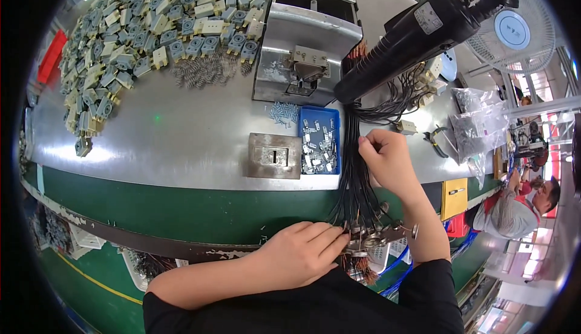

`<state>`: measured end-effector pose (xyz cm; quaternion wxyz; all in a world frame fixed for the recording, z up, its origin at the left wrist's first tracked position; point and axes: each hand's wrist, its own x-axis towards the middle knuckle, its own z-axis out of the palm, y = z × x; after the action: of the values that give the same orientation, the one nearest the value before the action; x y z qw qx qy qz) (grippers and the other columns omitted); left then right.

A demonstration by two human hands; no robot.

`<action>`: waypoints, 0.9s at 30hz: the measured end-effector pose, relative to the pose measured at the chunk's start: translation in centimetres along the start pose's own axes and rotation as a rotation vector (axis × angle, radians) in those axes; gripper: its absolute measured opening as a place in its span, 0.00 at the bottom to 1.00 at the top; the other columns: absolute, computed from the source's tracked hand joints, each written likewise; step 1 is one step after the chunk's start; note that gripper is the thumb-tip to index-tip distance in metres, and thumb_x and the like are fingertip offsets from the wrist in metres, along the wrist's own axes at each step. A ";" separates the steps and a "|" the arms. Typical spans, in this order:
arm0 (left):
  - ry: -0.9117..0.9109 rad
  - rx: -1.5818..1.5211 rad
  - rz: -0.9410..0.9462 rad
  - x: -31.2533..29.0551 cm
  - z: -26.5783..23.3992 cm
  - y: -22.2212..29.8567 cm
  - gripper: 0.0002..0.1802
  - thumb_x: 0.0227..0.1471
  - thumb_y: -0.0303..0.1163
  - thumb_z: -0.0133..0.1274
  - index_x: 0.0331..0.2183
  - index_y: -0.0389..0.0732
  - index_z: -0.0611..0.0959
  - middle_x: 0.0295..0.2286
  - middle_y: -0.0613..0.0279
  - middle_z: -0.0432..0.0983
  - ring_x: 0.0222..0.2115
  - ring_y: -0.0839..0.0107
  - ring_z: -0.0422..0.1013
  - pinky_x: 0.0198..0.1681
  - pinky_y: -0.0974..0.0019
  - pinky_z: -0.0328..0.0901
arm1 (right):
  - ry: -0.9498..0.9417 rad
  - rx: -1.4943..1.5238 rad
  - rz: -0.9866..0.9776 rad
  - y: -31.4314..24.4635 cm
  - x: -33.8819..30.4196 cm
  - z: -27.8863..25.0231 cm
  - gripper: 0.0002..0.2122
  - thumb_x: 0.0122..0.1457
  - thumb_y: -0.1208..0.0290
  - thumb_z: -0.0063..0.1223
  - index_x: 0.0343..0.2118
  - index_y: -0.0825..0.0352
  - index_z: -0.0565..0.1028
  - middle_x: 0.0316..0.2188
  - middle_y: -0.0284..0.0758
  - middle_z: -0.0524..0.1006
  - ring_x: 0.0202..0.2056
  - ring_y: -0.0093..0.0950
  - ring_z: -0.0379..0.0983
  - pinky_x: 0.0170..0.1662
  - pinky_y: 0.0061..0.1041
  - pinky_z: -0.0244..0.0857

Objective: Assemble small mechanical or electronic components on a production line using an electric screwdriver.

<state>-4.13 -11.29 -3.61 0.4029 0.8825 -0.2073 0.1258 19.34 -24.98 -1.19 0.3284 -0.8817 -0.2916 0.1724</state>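
Observation:
A long bundle of black cables (353,170) runs down the bench towards me, with round metal fittings (366,237) at its near end. My left hand (305,250) lies at the bench edge with its fingers stretched out, the fingertips beside those fittings. Over the right side of the bundle, my right hand (388,160) is closed, thumb and forefinger pinched together; whatever they hold is hidden. Left of the cables sits a blue tray (339,146) of small metal terminals. A metal fixture block (257,155) with a slot lies beside the tray.
A metal press-like machine (272,43) stands behind the tray. Grey and cream connector housings (175,13) are heaped at the far left, near loose springs (209,71) and screws (283,114). A black tube (393,49), pliers (437,141) and plastic bags (481,128) are at right. A person (511,213) sits farther right.

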 end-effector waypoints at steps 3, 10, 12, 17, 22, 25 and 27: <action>-0.003 -0.038 -0.019 -0.3 -0.2 -0.3 0.27 0.50 0.41 0.68 0.48 0.36 0.83 0.47 0.55 0.80 0.48 0.60 0.77 0.51 0.60 0.73 | 0.005 0.061 -0.074 0.1 0.0 -0.2 0.11 0.62 0.75 0.61 0.25 0.72 0.73 0.17 0.28 0.70 0.21 0.14 0.60 0.24 0.22 0.56; 0.013 0.179 -0.037 -0.5 -1.0 -1.2 0.14 0.49 0.39 0.68 0.31 0.41 0.82 0.36 0.62 0.79 0.39 0.65 0.77 0.41 0.63 0.70 | -0.114 -0.085 -0.191 0.1 0.6 0.0 0.08 0.59 0.78 0.62 0.35 0.70 0.72 0.22 0.29 0.70 0.24 0.16 0.65 0.28 0.22 0.60; 0.040 0.206 -0.019 -0.5 -0.8 -1.6 0.12 0.48 0.37 0.68 0.29 0.43 0.81 0.34 0.63 0.78 0.37 0.67 0.76 0.39 0.63 0.69 | -0.134 -0.011 -0.157 1.2 0.7 -0.3 0.08 0.59 0.79 0.61 0.37 0.70 0.72 0.24 0.29 0.70 0.26 0.16 0.65 0.30 0.21 0.61; 0.156 0.220 0.001 -0.6 0.0 -2.2 0.07 0.46 0.30 0.60 0.26 0.43 0.77 0.29 0.65 0.76 0.35 0.68 0.74 0.39 0.65 0.69 | -0.225 0.057 -0.162 1.6 0.8 -0.9 0.09 0.60 0.82 0.58 0.41 0.70 0.71 0.28 0.28 0.70 0.29 0.16 0.65 0.33 0.19 0.62; 0.153 0.182 -0.028 -0.2 -0.4 -1.9 0.07 0.45 0.29 0.61 0.27 0.42 0.79 0.35 0.62 0.78 0.40 0.67 0.75 0.42 0.63 0.70 | -0.219 0.334 -0.154 3.5 0.7 -0.8 0.09 0.59 0.83 0.58 0.41 0.69 0.73 0.27 0.24 0.69 0.29 0.14 0.64 0.34 0.19 0.61; 0.152 0.155 -0.039 0.1 -0.8 -1.8 0.08 0.44 0.29 0.62 0.28 0.41 0.79 0.37 0.61 0.78 0.43 0.65 0.75 0.46 0.61 0.71 | -0.280 0.204 -0.088 3.3 0.5 -1.6 0.09 0.57 0.84 0.57 0.39 0.69 0.73 0.27 0.24 0.69 0.28 0.14 0.63 0.34 0.19 0.61; 0.156 0.147 -0.027 0.4 -0.9 -2.0 0.08 0.44 0.29 0.63 0.28 0.41 0.80 0.38 0.61 0.78 0.45 0.64 0.75 0.48 0.59 0.71 | -0.240 0.176 -0.133 2.8 0.3 -1.2 0.09 0.56 0.83 0.58 0.38 0.69 0.73 0.26 0.25 0.70 0.28 0.13 0.64 0.33 0.18 0.61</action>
<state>-2.88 -9.54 -4.13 0.3535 0.9000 -0.1538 0.2037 21.30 -27.07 -2.32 0.3778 -0.8012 -0.3705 0.2793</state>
